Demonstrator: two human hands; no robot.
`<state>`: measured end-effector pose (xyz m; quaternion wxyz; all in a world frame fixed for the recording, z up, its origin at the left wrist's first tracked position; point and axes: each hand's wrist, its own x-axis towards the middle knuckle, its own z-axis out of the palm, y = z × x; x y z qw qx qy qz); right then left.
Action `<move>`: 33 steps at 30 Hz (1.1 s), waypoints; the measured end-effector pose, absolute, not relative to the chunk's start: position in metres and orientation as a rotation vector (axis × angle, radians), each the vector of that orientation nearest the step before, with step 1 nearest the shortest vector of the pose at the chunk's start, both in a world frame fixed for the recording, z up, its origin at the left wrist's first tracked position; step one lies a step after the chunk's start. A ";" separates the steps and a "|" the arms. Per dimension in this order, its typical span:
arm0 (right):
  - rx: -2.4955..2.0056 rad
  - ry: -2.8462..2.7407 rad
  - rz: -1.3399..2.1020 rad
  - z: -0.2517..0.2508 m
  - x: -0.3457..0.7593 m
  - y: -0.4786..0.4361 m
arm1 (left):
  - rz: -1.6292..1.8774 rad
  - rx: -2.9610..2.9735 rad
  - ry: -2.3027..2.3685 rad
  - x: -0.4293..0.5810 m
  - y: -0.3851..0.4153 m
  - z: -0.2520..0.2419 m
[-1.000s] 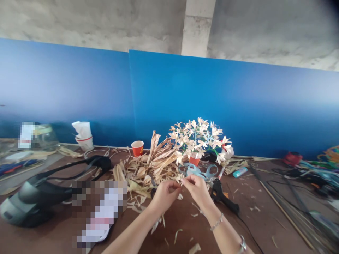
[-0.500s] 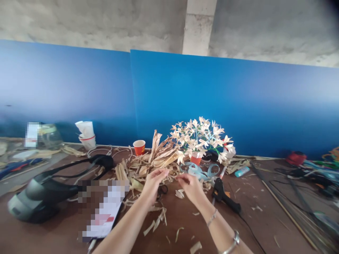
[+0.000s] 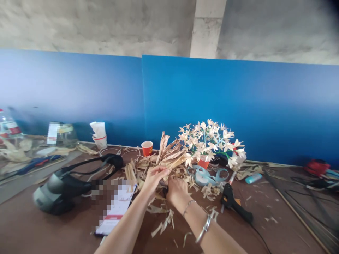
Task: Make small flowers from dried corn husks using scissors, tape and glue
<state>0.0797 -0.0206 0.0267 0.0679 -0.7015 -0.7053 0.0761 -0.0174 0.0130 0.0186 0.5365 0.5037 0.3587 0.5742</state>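
My left hand [image 3: 155, 177] is closed in a pinch in front of the dried husk pile [image 3: 169, 155]. Whatever is between its fingertips is too small to make out. Lower and close beside it, my right hand [image 3: 177, 190] reaches down to the table, fingers curled and mostly hidden behind its back. A small black looped thing [image 3: 165, 191], like a scissor handle, shows at its left edge; whether the hand grips it I cannot tell. Behind and to the right, pale husk flowers [image 3: 209, 139] on green stems stand in a red paper cup [image 3: 203, 162].
Right of my hands lie a black glue gun [image 3: 235, 204] with its cord, light-blue tape rolls [image 3: 205, 176] and a turquoise tube [image 3: 253, 178]. To the left are a phone [image 3: 118, 208] and a black-grey headset [image 3: 60, 192]. Another red cup [image 3: 147, 148] stands behind the husks.
My right hand has moved left and down, over the black looped thing, close to my left hand. My left hand keeps its pinch. The whole view has shifted slightly left.
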 end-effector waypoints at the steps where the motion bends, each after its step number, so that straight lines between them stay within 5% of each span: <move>1: -2.102 -2.156 0.217 0.030 0.082 -0.021 | 1.360 1.190 0.848 -0.019 0.014 0.019; 21: -1.812 -2.333 0.577 0.042 0.137 -0.022 | 1.279 1.031 0.791 -0.034 0.024 0.014; 33: -1.828 -2.494 0.429 0.038 0.112 -0.092 | 1.395 1.068 0.828 -0.027 0.023 0.009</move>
